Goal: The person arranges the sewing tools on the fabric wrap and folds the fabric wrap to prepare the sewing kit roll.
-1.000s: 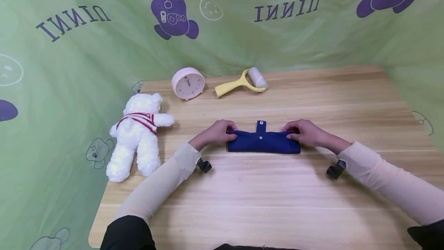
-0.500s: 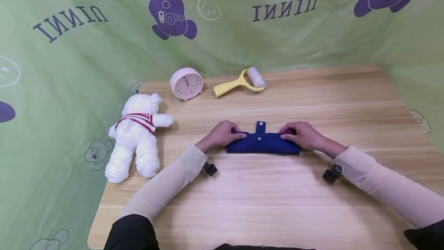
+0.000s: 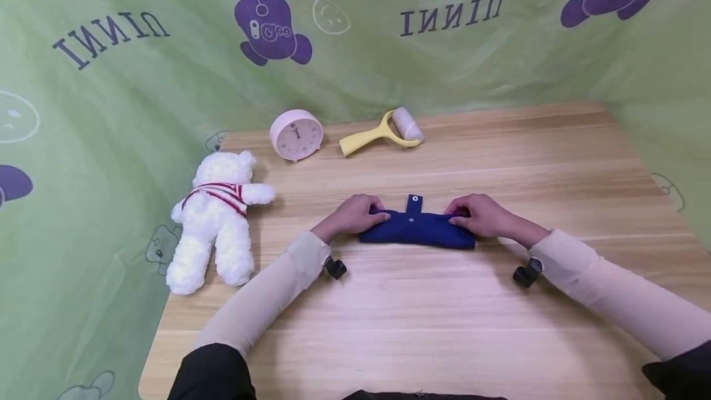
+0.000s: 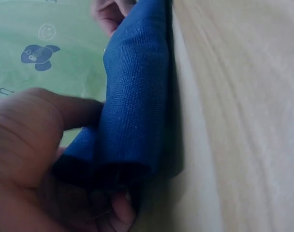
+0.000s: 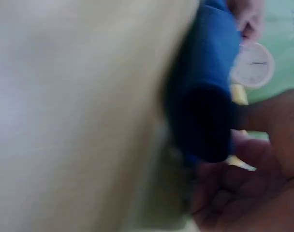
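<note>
A folded navy-blue cloth with a snap-button tab [image 3: 416, 231] lies crosswise on the wooden table, its tab pointing toward the far side. My left hand [image 3: 357, 214] pinches its far edge near the left end, thumb on top. Near the right end, my right hand [image 3: 482, 215] pinches that same edge. In the left wrist view the folded cloth [image 4: 135, 96] forms a loose roll with an open end, fingers curled beneath it. The right wrist view is blurred, but the cloth's hollow end [image 5: 205, 121] shows beside the right thumb.
A pink round clock [image 3: 297, 136] and a yellow-handled lint roller [image 3: 383, 133] stand and lie along the table's back edge. At the left a white plush bear [image 3: 213, 227] in a striped top lies near the edge. Green printed fabric [image 3: 355, 66] hangs behind.
Both hands have shifted slightly inward along the cloth's far edge. The cloth's right end now sits a little nearer to me, so it lies slightly slanted.
</note>
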Motion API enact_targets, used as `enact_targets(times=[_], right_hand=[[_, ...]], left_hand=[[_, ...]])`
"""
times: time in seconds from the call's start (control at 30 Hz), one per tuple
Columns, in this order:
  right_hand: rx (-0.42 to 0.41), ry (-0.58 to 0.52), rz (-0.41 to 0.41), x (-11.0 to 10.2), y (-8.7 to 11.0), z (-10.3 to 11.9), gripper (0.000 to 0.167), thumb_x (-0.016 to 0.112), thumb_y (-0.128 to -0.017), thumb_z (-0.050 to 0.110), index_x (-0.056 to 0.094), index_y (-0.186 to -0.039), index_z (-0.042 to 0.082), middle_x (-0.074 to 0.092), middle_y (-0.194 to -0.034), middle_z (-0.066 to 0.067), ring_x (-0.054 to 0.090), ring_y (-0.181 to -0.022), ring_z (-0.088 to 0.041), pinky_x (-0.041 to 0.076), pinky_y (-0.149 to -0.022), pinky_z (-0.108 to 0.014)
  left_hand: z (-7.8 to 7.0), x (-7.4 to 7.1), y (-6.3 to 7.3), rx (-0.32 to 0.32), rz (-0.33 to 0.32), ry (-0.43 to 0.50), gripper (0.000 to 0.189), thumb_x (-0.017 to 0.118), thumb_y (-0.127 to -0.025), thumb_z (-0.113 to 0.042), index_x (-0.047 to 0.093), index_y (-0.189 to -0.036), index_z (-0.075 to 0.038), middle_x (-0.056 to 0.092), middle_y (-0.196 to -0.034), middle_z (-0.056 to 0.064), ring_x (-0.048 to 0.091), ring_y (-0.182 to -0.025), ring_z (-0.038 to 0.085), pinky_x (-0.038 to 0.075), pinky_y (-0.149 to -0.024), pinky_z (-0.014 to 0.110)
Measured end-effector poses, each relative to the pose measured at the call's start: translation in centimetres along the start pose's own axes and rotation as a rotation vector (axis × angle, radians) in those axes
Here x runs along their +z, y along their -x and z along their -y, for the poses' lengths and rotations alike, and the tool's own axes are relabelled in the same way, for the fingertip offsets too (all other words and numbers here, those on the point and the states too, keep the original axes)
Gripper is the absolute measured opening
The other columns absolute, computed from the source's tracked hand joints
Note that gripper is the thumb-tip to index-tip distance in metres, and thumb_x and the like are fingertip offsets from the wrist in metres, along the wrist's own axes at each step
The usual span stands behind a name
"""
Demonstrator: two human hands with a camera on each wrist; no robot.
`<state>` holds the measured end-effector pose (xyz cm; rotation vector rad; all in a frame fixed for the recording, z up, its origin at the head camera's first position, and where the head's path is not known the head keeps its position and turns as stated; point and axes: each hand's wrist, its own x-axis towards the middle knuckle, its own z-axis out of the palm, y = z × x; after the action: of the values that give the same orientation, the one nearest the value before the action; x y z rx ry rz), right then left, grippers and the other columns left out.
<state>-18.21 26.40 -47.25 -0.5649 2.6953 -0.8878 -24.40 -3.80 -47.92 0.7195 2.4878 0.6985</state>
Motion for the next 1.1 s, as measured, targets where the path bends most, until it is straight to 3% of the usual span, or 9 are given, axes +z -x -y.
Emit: enact_targets(times=[0.2,0.33,0.47,0.67,0.8,0.93,1.1], right_hand=[[0.041,0.003,0.065,-0.3,-2.3,1.8,0.029,0.064,-0.098,0.023,0.071,-0.113,-0.001,0.074,-0.098,-0.009,0.062,-0.086,-0.017,0.051,-0.079,-0.035],[0.065,-0.056,0.122,-0.3,-4.6,2.2,0.028,0.062,-0.098,0.019,0.070,-0.113,-0.004,0.074,-0.095,-0.010,0.061,-0.082,-0.015,0.050,-0.075,-0.029],[0.136,-0.214,0.156,-0.2,-6.1,2.1,0.023,0.066,-0.096,0.016,0.070,-0.104,-0.005,0.069,-0.080,-0.003,0.057,-0.072,-0.010,0.046,-0.065,-0.022],[0.192,-0.418,0.121,0.4,-6.6,2.1,0.020,0.069,-0.094,0.013,0.065,-0.098,-0.005,0.066,-0.073,0.004,0.056,-0.068,-0.006,0.043,-0.061,-0.019],[0.110,-0.385,0.023,1.0,-6.2,2.1,0.015,0.074,-0.090,0.012,0.069,-0.093,-0.001,0.071,-0.074,0.001,0.058,-0.065,-0.002,0.043,-0.061,-0.017],[-0.039,-0.297,-0.058,1.3,-5.2,2.0,0.014,0.076,-0.087,0.009,0.074,-0.100,0.002,0.077,-0.087,-0.007,0.064,-0.074,0.001,0.048,-0.069,-0.013],[-0.243,-0.261,-0.102,1.7,-3.9,1.6,0.017,0.075,-0.087,0.004,0.078,-0.103,0.007,0.079,-0.097,-0.008,0.072,-0.088,-0.009,0.054,-0.078,-0.016]], left_hand=[[-0.5,-0.3,-0.3,0.015,0.025,0.016,0.031,0.067,-0.091,-0.049,0.072,-0.095,-0.019,0.068,-0.085,-0.004,0.059,-0.081,0.012,0.046,-0.073,0.025],[-1.0,0.1,-0.6,-0.007,0.045,-0.018,0.039,0.068,-0.084,-0.065,0.074,-0.087,-0.026,0.067,-0.075,-0.009,0.060,-0.076,0.010,0.045,-0.067,0.025],[-1.4,0.7,-0.8,0.002,0.028,-0.076,0.044,0.068,-0.082,-0.069,0.066,-0.073,-0.026,0.054,-0.063,-0.012,0.055,-0.067,0.009,0.041,-0.060,0.024],[-1.4,0.9,-1.2,0.038,0.003,-0.082,0.049,0.067,-0.083,-0.068,0.057,-0.063,-0.025,0.044,-0.056,-0.013,0.050,-0.059,0.008,0.036,-0.055,0.024],[-1.6,0.8,-1.4,0.044,0.012,-0.093,0.056,0.065,-0.085,-0.068,0.048,-0.056,-0.023,0.037,-0.052,-0.013,0.044,-0.054,0.008,0.032,-0.052,0.024],[-1.7,0.8,-1.6,0.030,0.020,-0.105,0.059,0.064,-0.085,-0.069,0.045,-0.053,-0.023,0.034,-0.050,-0.013,0.041,-0.051,0.007,0.031,-0.051,0.024],[-1.6,0.8,-1.8,0.010,0.014,-0.111,0.059,0.065,-0.083,-0.070,0.049,-0.052,-0.023,0.036,-0.049,-0.014,0.043,-0.052,0.007,0.032,-0.051,0.024]])
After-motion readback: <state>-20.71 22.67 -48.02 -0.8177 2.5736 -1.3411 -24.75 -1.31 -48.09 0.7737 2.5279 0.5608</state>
